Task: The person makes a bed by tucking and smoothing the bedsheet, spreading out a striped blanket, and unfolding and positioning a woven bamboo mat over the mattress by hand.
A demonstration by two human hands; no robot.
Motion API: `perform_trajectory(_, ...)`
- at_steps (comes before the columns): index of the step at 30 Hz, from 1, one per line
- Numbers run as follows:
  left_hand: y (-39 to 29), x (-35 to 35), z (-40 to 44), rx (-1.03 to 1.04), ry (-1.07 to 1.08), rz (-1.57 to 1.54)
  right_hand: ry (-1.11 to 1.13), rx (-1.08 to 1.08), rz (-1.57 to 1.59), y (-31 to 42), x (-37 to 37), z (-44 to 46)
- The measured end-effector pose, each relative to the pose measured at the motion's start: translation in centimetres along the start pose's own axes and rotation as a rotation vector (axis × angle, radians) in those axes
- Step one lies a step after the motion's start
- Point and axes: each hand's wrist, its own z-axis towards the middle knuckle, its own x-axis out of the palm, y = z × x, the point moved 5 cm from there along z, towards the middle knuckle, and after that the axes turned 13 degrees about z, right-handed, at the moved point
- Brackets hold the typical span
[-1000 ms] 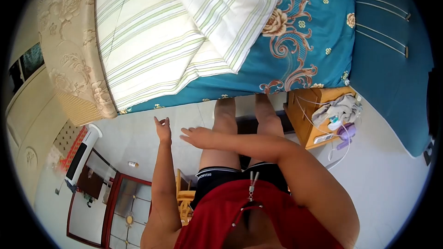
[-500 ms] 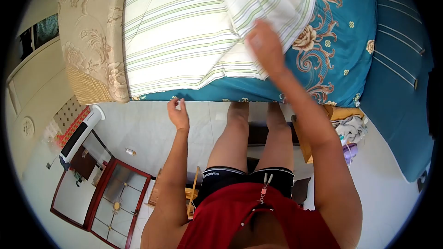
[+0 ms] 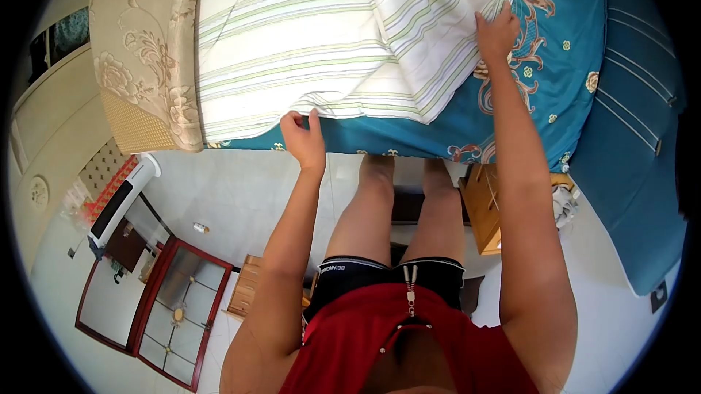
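A white sheet with green and grey stripes (image 3: 292,43) lies over a teal flowered bedsheet (image 3: 409,136), its right part folded and rumpled. My left hand (image 3: 303,142) is at the near edge of the striped sheet, fingers curled around the hem where the cloth bunches up. Farther right, my right hand (image 3: 499,37) rests at the slanting right edge of the same cloth. Its thumb and forefinger are apart, the thumb on the stripes, the other fingers partly hidden.
A beige flowered cover (image 3: 146,51) lies across the bed's left end. At right stands a teal padded headboard (image 3: 628,138), with a wooden drawer unit (image 3: 485,208) beside the bed. A small bottle (image 3: 201,227) lies on the floor near a red-framed glass door (image 3: 179,314).
My left hand has moved up from below the bed edge to the striped hem. My right hand has gone up and right, and the cloth's right edge has shifted right.
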Motion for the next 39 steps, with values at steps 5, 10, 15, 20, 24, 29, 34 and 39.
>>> perform_trajectory(5,-2.5,-0.1,1.1,0.247,-0.08,0.205,0.053,0.025,0.032,-1.3,0.5,1.5)
perform_trajectory(10,-3.9,2.5,2.1,0.194,0.023,0.279,0.078,0.05,0.046,-1.4,0.1,1.3)
perform_trajectory(15,-3.9,5.9,3.9,0.006,0.159,0.383,0.083,0.034,0.011,-1.1,0.0,1.1)
perform_trajectory(20,-0.3,3.8,3.2,-0.161,0.343,-0.205,0.089,0.005,0.021,-1.0,0.0,1.2)
perform_trajectory(24,6.9,-1.7,-2.3,-0.379,0.464,-0.207,0.113,-0.005,0.024,-0.9,-0.3,1.3)
perform_trajectory(29,24.9,-5.2,-11.4,-0.037,0.543,0.664,0.128,-0.016,0.005,-0.9,-0.6,1.7)
perform_trajectory(34,25.8,-8.2,-13.9,-0.168,0.818,1.03,0.194,0.044,0.129,-2.4,-0.3,3.5)
perform_trajectory(39,21.5,-6.6,-10.2,-0.183,0.602,0.931,0.062,0.589,0.852,-2.0,-1.1,4.1)
